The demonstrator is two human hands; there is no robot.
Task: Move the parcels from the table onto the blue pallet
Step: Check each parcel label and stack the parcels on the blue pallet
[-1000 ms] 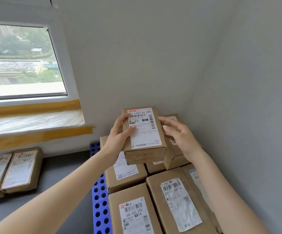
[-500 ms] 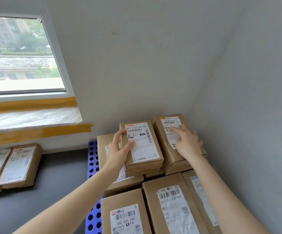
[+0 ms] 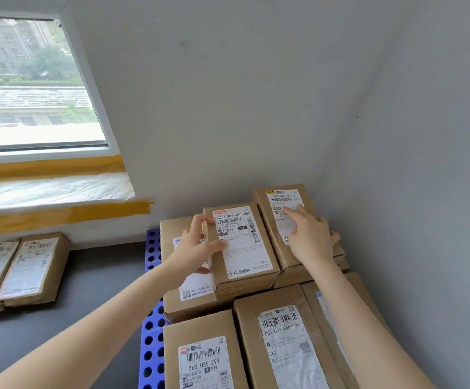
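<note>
Pallet-top parcel (image 3: 242, 245) between left fingers (image 3: 200, 223).

- Blue pallet (image 3: 151, 327), perforated, lying on the dark floor (image 3: 87, 304) in the corner, bearing stacked cardboard parcels (image 3: 281, 346).
- Two flat parcels (image 3: 17, 270) lying on the floor beneath the window.

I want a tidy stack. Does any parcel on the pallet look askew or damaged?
Nothing looks damaged. The 682 parcel under the left hand sits slightly skewed, overhanging the box below.
</note>
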